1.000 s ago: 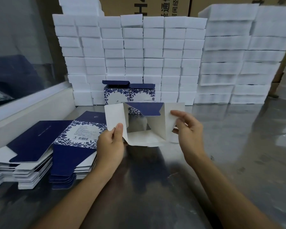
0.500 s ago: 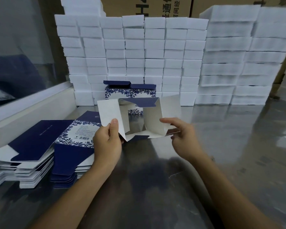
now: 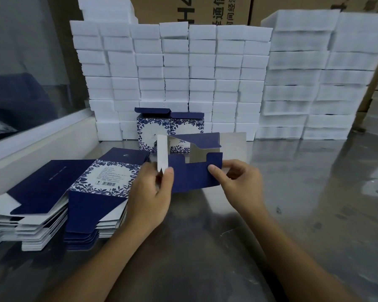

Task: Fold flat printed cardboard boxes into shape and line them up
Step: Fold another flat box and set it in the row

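Partly hidden behind the box (image 3: pixel 192 177), left hand (image 3: pixel 151 192) and right hand (image 3: pixel 238 184) pinch its flaps.

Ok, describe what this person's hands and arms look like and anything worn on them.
Both forearms are bare as far as the frame shows: no sleeves, no gloves. The left hand and the right hand carry no visible rings, watch or bracelet. The fingernails look short and unpainted. No markings or bandages show on either arm; anything above the forearms is out of frame.
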